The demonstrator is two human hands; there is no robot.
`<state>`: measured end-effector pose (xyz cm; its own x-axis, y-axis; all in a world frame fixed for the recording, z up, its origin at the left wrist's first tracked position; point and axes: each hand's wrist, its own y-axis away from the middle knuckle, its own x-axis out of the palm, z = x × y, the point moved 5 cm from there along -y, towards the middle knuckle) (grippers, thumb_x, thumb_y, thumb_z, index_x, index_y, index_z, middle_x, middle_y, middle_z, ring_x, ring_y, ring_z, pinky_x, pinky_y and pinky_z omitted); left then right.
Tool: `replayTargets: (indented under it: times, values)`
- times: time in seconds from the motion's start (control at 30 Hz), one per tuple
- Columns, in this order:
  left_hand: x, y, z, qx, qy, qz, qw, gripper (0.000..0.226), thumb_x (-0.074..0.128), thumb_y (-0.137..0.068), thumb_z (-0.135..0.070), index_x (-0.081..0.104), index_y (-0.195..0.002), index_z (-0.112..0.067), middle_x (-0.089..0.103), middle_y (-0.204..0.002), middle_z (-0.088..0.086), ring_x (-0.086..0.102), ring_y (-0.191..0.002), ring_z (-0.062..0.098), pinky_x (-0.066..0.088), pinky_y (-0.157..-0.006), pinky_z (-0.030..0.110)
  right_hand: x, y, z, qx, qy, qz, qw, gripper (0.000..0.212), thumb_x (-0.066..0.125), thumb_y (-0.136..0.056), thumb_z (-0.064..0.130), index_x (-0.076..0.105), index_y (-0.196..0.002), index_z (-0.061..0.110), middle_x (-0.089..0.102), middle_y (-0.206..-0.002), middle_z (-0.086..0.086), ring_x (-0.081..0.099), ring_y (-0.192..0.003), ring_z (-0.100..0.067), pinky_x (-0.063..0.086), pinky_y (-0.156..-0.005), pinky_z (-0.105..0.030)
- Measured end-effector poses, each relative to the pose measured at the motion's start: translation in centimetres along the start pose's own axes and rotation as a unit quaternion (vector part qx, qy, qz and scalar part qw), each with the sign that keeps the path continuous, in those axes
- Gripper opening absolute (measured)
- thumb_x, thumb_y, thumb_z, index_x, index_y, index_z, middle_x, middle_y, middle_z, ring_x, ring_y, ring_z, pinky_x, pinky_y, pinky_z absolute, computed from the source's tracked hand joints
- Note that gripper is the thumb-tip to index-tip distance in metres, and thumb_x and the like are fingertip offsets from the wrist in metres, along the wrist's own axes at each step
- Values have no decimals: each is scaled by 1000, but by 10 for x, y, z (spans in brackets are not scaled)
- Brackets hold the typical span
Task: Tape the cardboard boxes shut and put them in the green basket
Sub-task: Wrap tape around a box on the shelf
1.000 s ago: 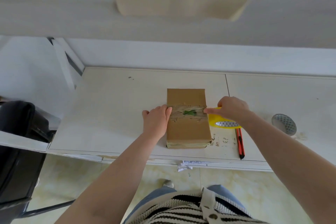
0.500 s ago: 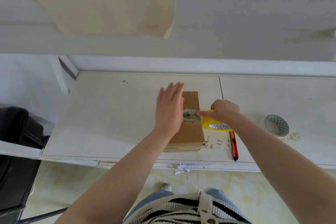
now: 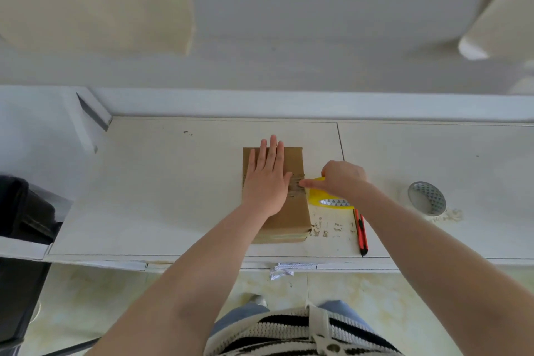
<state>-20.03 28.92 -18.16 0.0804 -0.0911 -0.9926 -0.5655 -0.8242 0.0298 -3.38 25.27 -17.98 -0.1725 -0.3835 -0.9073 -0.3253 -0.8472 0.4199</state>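
Head view puts the cardboard box [image 3: 289, 211] flat on the white table [image 3: 173, 182], near its front edge and square to you, with a band of clear tape running across its middle. That placement suits you: the seam lies within easy reach of both arms.

Your left hand [image 3: 267, 179] lies spread on the lid, fingers straight and together, palm down. It looks meant to pin the box and smooth the tape so the strip cannot lift or shift.

Your right hand [image 3: 341, 180] is curled round the yellow tape roll [image 3: 329, 199] just beside the box's right edge, forefinger stretched onto the tape at that edge, probably to hold the strip taut.

A red utility knife [image 3: 361, 233] lies close by, likely for the cut. Farther right sits a second tape roll [image 3: 427, 198]. No green basket shows in this view.
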Motion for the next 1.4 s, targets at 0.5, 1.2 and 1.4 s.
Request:
replayTargets:
  times: [0.5,1.2,1.4]
  values:
    - [5,12,31,-113,116,48,986,101,-1,-73,-88,-26,-151,-29,-31,-158,9,-24,-147,25,-13,-118,50,-17,13,-8,-106,-209,66,970,55,55,-87,62,54,-65,12,44,-61,-3,44,-57,-17,34,-57,-30]
    - [-20,35,90,-240,476,125,837,117,58,-81,-68,-21,-152,-19,-26,-160,9,-22,-148,28,-2,-119,56,-90,38,97,-136,-107,-33,984,46,41,-96,45,49,-64,12,48,-61,-3,47,-56,-19,31,-53,-26]
    - [-23,38,106,-218,537,129,804,105,66,-75,-65,14,-155,-23,19,-160,13,17,-148,33,23,-117,54,-106,41,96,-177,-40,-8,983,60,50,-86,68,43,-59,14,42,-53,5,38,-47,-12,27,-49,-25]
